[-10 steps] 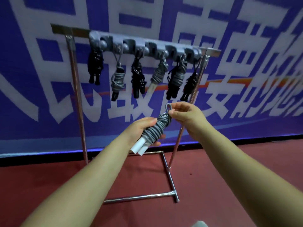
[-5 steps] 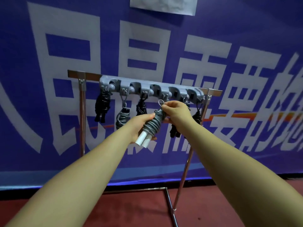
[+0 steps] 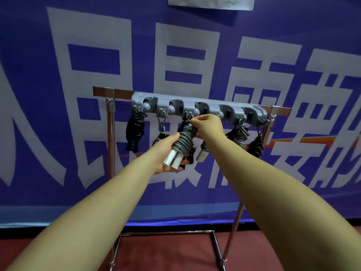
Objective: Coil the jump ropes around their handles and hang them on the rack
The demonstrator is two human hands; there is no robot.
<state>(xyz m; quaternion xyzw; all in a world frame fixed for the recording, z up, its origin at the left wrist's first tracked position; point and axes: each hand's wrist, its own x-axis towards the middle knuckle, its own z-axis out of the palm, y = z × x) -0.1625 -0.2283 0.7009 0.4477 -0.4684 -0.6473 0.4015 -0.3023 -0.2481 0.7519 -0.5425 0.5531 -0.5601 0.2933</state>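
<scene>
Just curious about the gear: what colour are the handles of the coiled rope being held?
White, under grey cord, on the coiled jump rope; head view.

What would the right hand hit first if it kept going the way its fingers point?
Probably the hook under the grey holder: the right hand pinches the rope's loop right beside it. Depth unclear.

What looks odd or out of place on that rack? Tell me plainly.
Nothing is damaged or fallen. One thing stands out: the right hand brings the grey jump rope's loop to a hook where a black bundle seems to hang already, so it may be doubled up. The left hand holds the coil.
</scene>
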